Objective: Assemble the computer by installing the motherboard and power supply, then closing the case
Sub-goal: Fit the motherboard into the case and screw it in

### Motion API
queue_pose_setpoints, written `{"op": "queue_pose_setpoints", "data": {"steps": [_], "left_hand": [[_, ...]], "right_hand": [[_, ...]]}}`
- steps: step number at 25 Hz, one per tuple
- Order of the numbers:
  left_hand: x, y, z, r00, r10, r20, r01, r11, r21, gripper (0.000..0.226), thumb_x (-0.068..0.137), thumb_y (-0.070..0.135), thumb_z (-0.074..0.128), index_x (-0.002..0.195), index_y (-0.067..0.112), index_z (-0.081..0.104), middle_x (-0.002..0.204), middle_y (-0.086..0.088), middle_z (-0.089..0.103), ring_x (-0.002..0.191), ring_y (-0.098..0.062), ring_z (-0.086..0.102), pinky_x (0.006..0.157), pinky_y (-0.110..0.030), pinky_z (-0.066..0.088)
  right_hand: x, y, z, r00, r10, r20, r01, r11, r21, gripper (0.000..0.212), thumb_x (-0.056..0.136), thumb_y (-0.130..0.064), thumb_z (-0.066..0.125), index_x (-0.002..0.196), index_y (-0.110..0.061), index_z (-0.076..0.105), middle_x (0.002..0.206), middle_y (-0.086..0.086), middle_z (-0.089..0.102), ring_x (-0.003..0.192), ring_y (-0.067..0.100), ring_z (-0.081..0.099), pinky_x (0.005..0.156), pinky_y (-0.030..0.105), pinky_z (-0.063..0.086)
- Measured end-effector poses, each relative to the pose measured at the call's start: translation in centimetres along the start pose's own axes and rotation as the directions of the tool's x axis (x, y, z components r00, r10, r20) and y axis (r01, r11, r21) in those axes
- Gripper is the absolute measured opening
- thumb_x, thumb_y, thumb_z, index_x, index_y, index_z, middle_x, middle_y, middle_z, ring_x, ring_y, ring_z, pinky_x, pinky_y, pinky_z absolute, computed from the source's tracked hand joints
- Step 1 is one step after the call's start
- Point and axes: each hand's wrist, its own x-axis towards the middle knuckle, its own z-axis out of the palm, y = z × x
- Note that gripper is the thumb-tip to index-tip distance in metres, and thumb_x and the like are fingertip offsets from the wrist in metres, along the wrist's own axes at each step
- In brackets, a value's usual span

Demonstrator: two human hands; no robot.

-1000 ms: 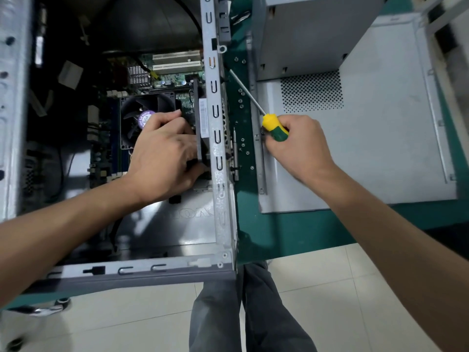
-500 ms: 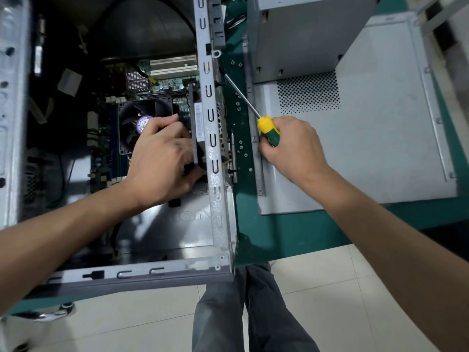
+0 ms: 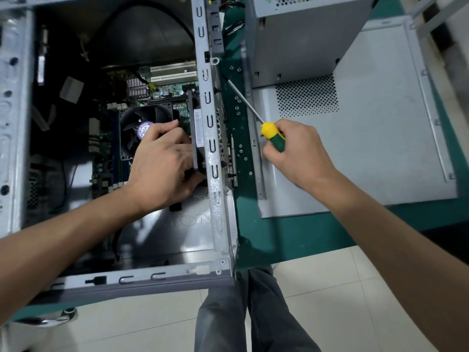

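Fingers of the left hand (image 3: 162,171) are curling around a dark upright component (image 3: 197,138) just inside the case (image 3: 213,189), gripping it near its lower end; the thumb is lying along the top, beside the purple-labelled fan (image 3: 142,130). That hand is reaching in over the motherboard (image 3: 167,91), which is lying flat on the case floor with the fan directly beneath the knuckles and white slots (image 3: 173,72) showing further back. What exactly the dark component is cannot be determined from this view.

Moving right, the case's grey metal frame rail is standing between the two hands, with the green work surface (image 3: 291,237) showing beyond it.

Right hand (image 3: 302,153) is sitting outside the case, its fingers wrapping closed around the yellow-and-green handle of a screwdriver (image 3: 272,135). The shaft is angling up and away to the left, with its tip meeting the outer face of the frame rail near a small tab. Whether the tip is seating in a screw cannot be made out.

Behind and to the right of that hand, the power supply (image 3: 304,39) is standing as a grey box on the detached side panel (image 3: 368,153), which is lying flat on the work surface with its perforated vent near the box. Both are resting well apart from the left hand, and just beyond the right.
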Motion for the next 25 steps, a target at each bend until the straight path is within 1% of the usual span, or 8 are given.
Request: {"op": "queue_pose_setpoints", "data": {"steps": [4,7,9,14,18,21,23,25], "left_hand": [[0.0,-0.2,0.2,1.000,0.011,0.012,-0.011,1.000,0.010,0.026,0.079,0.024,0.058,0.055,0.016,0.053,0.058,0.005,0.049,0.076,-0.017,0.046,0.105,-0.015,0.013],[-0.2,-0.3,0.3,0.999,0.030,-0.012,-0.029,0.999,0.028,0.028,0.082,0.024,0.055,0.055,0.016,0.053,0.058,0.003,0.051,0.078,-0.018,0.046,0.106,-0.014,0.012],[-0.2,-0.3,0.3,0.999,0.034,-0.030,-0.033,0.999,0.028,0.027,0.082,0.024,0.055,0.056,0.014,0.055,0.057,0.001,0.053,0.078,-0.019,0.047,0.107,-0.014,0.012],[-0.3,-0.3,0.5,0.998,0.051,-0.037,-0.050,0.999,0.019,0.026,0.078,0.021,0.061,0.055,0.013,0.054,0.054,0.000,0.050,0.074,-0.019,0.044,0.106,-0.017,0.015],[-0.2,-0.5,0.4,0.997,0.068,-0.035,-0.067,0.998,0.022,0.029,0.082,0.027,0.057,0.060,0.010,0.064,0.059,-0.003,0.059,0.077,-0.022,0.048,0.108,-0.017,0.014],[-0.2,-0.5,0.4,0.997,0.061,-0.056,-0.061,0.998,0.011,0.032,0.086,0.026,0.053,0.061,0.010,0.064,0.059,-0.003,0.059,0.078,-0.021,0.048,0.109,-0.016,0.012],[-0.2,-0.4,0.5,0.995,0.058,-0.077,-0.058,0.998,-0.004,0.039,0.092,0.026,0.046,0.060,0.010,0.061,0.058,-0.003,0.058,0.077,-0.021,0.047,0.109,-0.015,0.013],[-0.1,-0.5,0.6,0.994,0.060,-0.094,-0.061,0.998,-0.010,0.046,0.098,0.029,0.039,0.060,0.010,0.059,0.057,-0.002,0.056,0.076,-0.021,0.047,0.109,-0.016,0.013]], "right_hand": [[-1.6,0.9,-0.4,0.981,0.113,-0.155,-0.063,0.953,0.296,0.011,0.079,-0.014,0.064,0.077,-0.006,0.058,0.066,0.013,0.055,0.065,0.033,0.049,0.055,0.036,0.041],[-2.5,0.7,-0.8,0.954,0.283,-0.100,-0.161,0.763,0.626,0.009,0.077,-0.011,0.066,0.078,-0.020,0.070,0.069,0.013,0.064,0.058,0.024,0.054,0.053,0.030,0.050],[-3.3,0.2,-0.6,0.954,0.298,-0.024,-0.189,0.664,0.723,0.013,0.078,-0.009,0.070,0.080,-0.021,0.073,0.071,0.007,0.070,0.057,0.012,0.060,0.056,0.024,0.053],[-4.9,-1.1,1.2,0.963,0.257,0.087,-0.217,0.536,0.816,0.005,0.083,-0.016,0.078,0.083,-0.018,0.073,0.078,0.003,0.074,0.062,0.011,0.065,0.062,0.022,0.054],[-4.9,-2.4,2.6,0.942,0.323,0.089,-0.242,0.472,0.848,0.008,0.081,-0.016,0.078,0.080,-0.023,0.077,0.074,0.000,0.072,0.068,0.013,0.065,0.074,0.033,0.060],[-4.5,-3.4,3.2,0.917,0.380,0.126,-0.286,0.402,0.870,0.015,0.078,-0.012,0.080,0.077,-0.026,0.078,0.075,0.001,0.075,0.071,0.017,0.071,0.074,0.032,0.060],[-4.2,-3.8,3.6,0.898,0.412,0.154,-0.325,0.385,0.864,0.015,0.077,-0.013,0.082,0.076,-0.028,0.078,0.077,0.005,0.075,0.076,0.027,0.072,0.077,0.040,0.061],[-4.1,-4.2,4.0,0.886,0.434,0.166,-0.349,0.387,0.854,0.009,0.080,-0.016,0.080,0.077,-0.023,0.077,0.077,0.008,0.074,0.073,0.026,0.070,0.078,0.044,0.060]]}}
